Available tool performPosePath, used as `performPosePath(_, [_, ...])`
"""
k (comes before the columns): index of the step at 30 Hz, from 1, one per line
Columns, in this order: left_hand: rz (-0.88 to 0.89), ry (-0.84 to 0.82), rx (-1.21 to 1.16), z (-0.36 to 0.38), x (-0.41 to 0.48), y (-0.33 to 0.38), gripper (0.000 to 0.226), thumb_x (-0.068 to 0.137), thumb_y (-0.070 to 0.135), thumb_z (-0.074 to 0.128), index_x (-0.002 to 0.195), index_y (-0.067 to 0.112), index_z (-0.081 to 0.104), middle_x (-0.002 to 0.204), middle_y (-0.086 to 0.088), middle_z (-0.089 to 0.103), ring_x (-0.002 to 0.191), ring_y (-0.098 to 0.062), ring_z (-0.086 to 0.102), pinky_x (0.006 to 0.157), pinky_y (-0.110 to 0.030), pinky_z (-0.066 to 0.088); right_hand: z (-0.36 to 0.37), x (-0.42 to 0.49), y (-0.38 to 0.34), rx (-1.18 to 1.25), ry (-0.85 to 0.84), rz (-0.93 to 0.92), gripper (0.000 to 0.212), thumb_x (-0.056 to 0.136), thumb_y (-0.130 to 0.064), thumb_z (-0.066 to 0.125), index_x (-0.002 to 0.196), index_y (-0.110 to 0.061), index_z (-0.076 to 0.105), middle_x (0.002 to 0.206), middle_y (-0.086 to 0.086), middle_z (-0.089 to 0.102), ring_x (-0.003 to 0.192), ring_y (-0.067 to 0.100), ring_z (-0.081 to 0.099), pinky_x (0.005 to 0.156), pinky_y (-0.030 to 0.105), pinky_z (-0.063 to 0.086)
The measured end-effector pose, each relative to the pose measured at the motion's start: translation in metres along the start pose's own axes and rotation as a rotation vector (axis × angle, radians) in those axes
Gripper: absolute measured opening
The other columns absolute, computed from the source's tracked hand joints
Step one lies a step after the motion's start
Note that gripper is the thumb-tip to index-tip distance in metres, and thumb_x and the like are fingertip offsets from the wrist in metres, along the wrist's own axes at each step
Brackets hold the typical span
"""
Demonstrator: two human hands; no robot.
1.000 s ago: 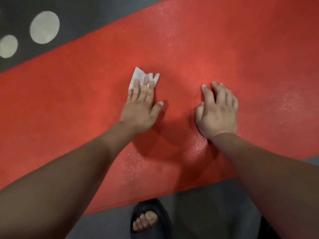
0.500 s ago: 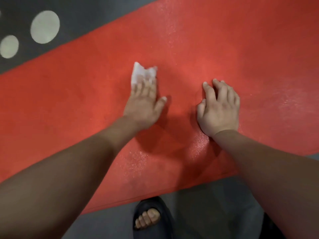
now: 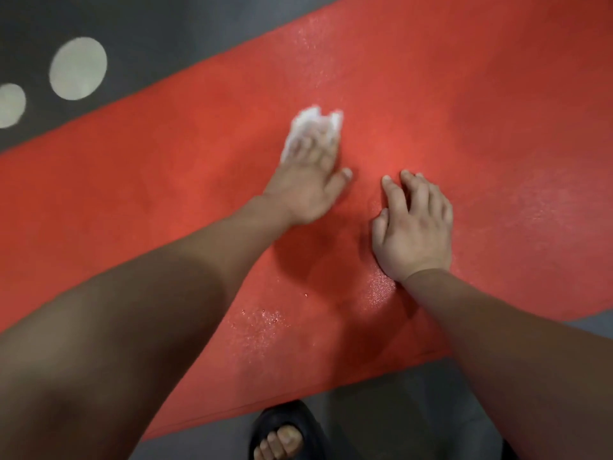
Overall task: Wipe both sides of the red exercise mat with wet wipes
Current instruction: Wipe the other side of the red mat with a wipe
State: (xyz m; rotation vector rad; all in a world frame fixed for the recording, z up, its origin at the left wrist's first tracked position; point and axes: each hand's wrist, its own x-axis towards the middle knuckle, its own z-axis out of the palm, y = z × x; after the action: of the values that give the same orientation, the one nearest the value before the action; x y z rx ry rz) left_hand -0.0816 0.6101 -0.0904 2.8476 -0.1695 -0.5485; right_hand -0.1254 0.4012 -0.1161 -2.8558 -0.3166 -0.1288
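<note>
Here the flat red foam exercise mat runs as a broad band from the lower left to the upper right of the frame, lying on the dark grey floor. Just above centre, the left hand presses a crumpled white wet wipe onto the mat. Its fingers are straight and close together with the thumb angled out, though blur hides finer detail. Just right of it, the right hand rests palm-down on the mat, fingers lightly bent and near one another, holding nothing.

The mat looks soft, light and floppy, with a grainy face that should drag on the wipe. Glistening patches near the lower centre suggest dampness, so it may be slick there. The wipe seems thin and limp and likely to bunch, so flat finger pressure suits it. For turning the mat over, the near long edge above the black sandal seems the best hold.
</note>
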Motion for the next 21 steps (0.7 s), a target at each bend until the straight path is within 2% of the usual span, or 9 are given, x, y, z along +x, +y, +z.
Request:
performPosePath(2, [0.239, -0.047, 0.067, 0.004, -0.003, 0.004, 0.081, 0.098, 0.060, 0.011, 0.163, 0.013, 0.002, 0.170, -0.011, 0.001, 0.157, -0.027, -0.005, 0.127, -0.040, -0.002, 0.000, -0.001, 0.001, 0.000, 0.007, -0.005, 0.052, 0.089, -0.030, 0.050, 0.140, -0.019, 0.053, 0.146, 0.010, 0.047, 0.140, 0.030, 0.036, 0.116, 0.047, 0.026])
performPosePath(4, [0.290, 0.028, 0.075, -0.004, 0.007, -0.015, 0.073, 0.102, 0.052, 0.019, 0.163, 0.018, 0.001, 0.171, -0.007, 0.001, 0.157, -0.022, -0.006, 0.127, -0.039, 0.002, 0.001, -0.001, 0.001, 0.005, 0.007, -0.008, 0.052, 0.089, -0.029, 0.050, 0.140, -0.019, 0.054, 0.145, 0.010, 0.047, 0.140, 0.030, 0.037, 0.116, 0.047, 0.026])
performPosePath(7, [-0.141, 0.154, -0.057, -0.022, 0.024, -0.060, 0.075, 0.100, 0.052, 0.026, 0.163, 0.023, -0.003, 0.171, -0.006, -0.004, 0.157, -0.020, -0.009, 0.126, -0.049, 0.009, 0.000, -0.001, 0.000, 0.005, 0.010, -0.007, 0.052, 0.089, -0.029, 0.051, 0.139, -0.018, 0.054, 0.145, 0.011, 0.048, 0.139, 0.031, 0.037, 0.116, 0.046, 0.025])
performPosePath(9, [-0.414, 0.083, -0.033, -0.031, 0.031, -0.077, 0.077, 0.102, 0.055, 0.021, 0.162, 0.015, -0.006, 0.170, -0.011, -0.007, 0.156, -0.025, -0.010, 0.126, -0.050, 0.001, 0.000, -0.001, 0.000, 0.008, 0.012, -0.004, 0.052, 0.088, -0.028, 0.052, 0.139, -0.018, 0.054, 0.145, 0.011, 0.048, 0.139, 0.031, 0.037, 0.116, 0.046, 0.025])
performPosePath(10, [-0.444, 0.060, 0.005, -0.032, 0.032, -0.076, 0.079, 0.103, 0.056, 0.020, 0.161, 0.010, -0.007, 0.169, -0.014, -0.008, 0.156, -0.027, -0.011, 0.126, -0.049, -0.003, 0.000, 0.000, -0.001, 0.009, 0.011, -0.004, 0.052, 0.088, -0.029, 0.052, 0.139, -0.018, 0.054, 0.145, 0.011, 0.048, 0.139, 0.031, 0.037, 0.116, 0.046, 0.025])
performPosePath(14, [-0.128, 0.041, -0.056, -0.013, 0.019, -0.027, 0.086, 0.097, 0.061, 0.013, 0.161, 0.007, -0.005, 0.169, -0.012, -0.014, 0.155, -0.028, -0.017, 0.126, -0.043, -0.008, 0.000, -0.001, -0.001, 0.000, 0.009, -0.002, 0.053, 0.088, -0.029, 0.051, 0.140, -0.019, 0.053, 0.145, 0.010, 0.047, 0.140, 0.030, 0.036, 0.117, 0.046, 0.024])
performPosePath(18, [0.160, -0.018, 0.028, -0.001, -0.009, -0.019, 0.081, 0.098, 0.061, 0.010, 0.163, 0.013, -0.001, 0.170, -0.009, -0.008, 0.156, -0.023, -0.011, 0.128, -0.041, -0.001, 0.000, -0.002, -0.001, -0.003, -0.002, -0.004, 0.052, 0.089, -0.030, 0.049, 0.140, -0.020, 0.053, 0.146, 0.009, 0.047, 0.140, 0.030, 0.036, 0.116, 0.045, 0.023])
performPosePath(19, [0.161, 0.042, 0.029, -0.003, -0.011, -0.031, 0.078, 0.100, 0.058, 0.015, 0.163, 0.014, -0.002, 0.170, -0.008, -0.006, 0.157, -0.022, -0.010, 0.128, -0.043, 0.002, 0.000, -0.002, -0.001, -0.001, -0.004, -0.003, 0.052, 0.089, -0.030, 0.049, 0.140, -0.020, 0.053, 0.146, 0.009, 0.047, 0.140, 0.030, 0.036, 0.116, 0.045, 0.023])
performPosePath(21, [-0.054, 0.129, -0.030, -0.010, -0.015, -0.058, 0.075, 0.102, 0.053, 0.022, 0.163, 0.018, -0.005, 0.170, -0.005, -0.007, 0.156, -0.019, -0.011, 0.127, -0.046, 0.004, 0.001, -0.002, -0.002, -0.002, -0.005, 0.002, 0.052, 0.089, -0.030, 0.048, 0.140, -0.020, 0.052, 0.146, 0.009, 0.046, 0.140, 0.030, 0.035, 0.117, 0.045, 0.022])
